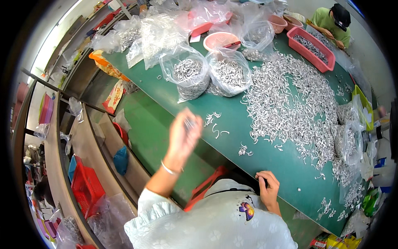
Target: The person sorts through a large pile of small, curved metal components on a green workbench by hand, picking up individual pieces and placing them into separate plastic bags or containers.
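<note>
My left hand (185,132), with a pale bracelet at the wrist, is raised beside the table's near edge. It is slightly blurred, its fingers curled around a few small silver metal pieces (190,123). My right hand (268,186) rests at the green table's (232,155) edge with its fingers curled; whatever they hold, if anything, is hidden. Between the hands lie small groups of curved silver metal pieces (244,150). A broad heap of the same kind of pieces (286,103) spreads over the table's right half. Two open clear plastic bags (192,79) (230,74) full of pieces stand beyond my left hand.
Pink baskets (219,40) (311,50) and more plastic bags (163,37) crowd the far side. At the far right sits another person (331,25) in a green top and dark cap. Shelves with a red basket (86,186) stand to my left; a yellow-green tray (363,108) is at the right edge.
</note>
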`<state>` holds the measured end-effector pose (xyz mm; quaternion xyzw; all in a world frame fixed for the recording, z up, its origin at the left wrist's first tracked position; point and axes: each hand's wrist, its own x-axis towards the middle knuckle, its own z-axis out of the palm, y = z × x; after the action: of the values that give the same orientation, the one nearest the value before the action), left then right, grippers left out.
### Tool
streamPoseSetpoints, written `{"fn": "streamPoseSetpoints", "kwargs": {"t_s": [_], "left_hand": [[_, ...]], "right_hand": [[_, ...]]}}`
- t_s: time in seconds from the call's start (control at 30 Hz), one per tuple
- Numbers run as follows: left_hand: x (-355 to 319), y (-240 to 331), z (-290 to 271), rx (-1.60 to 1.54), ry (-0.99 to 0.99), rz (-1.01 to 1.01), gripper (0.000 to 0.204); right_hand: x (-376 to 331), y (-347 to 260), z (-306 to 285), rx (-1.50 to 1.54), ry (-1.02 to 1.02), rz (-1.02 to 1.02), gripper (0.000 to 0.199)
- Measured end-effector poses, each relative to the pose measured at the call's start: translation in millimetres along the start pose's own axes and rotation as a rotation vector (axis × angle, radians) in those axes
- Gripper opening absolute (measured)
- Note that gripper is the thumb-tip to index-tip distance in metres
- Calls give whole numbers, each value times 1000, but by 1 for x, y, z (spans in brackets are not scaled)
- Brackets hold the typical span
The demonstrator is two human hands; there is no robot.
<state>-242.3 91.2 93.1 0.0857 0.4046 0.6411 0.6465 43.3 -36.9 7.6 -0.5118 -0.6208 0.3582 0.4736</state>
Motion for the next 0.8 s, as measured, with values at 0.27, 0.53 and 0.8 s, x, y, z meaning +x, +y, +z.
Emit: {"fn": "streamPoseSetpoints", "kwargs": {"t_s": [0.27, 0.53, 0.8], "left_hand": [[147, 99, 34, 1881, 213, 1300, 33], [69, 73, 34, 1026, 6, 1284, 27], [-7, -129, -77, 80, 384, 709, 20]], "right_hand": [[3, -5, 2, -38, -118, -17, 11], [48, -23, 14, -110, -207, -35, 19], [119, -10, 112, -582, -216, -286, 43]]}}
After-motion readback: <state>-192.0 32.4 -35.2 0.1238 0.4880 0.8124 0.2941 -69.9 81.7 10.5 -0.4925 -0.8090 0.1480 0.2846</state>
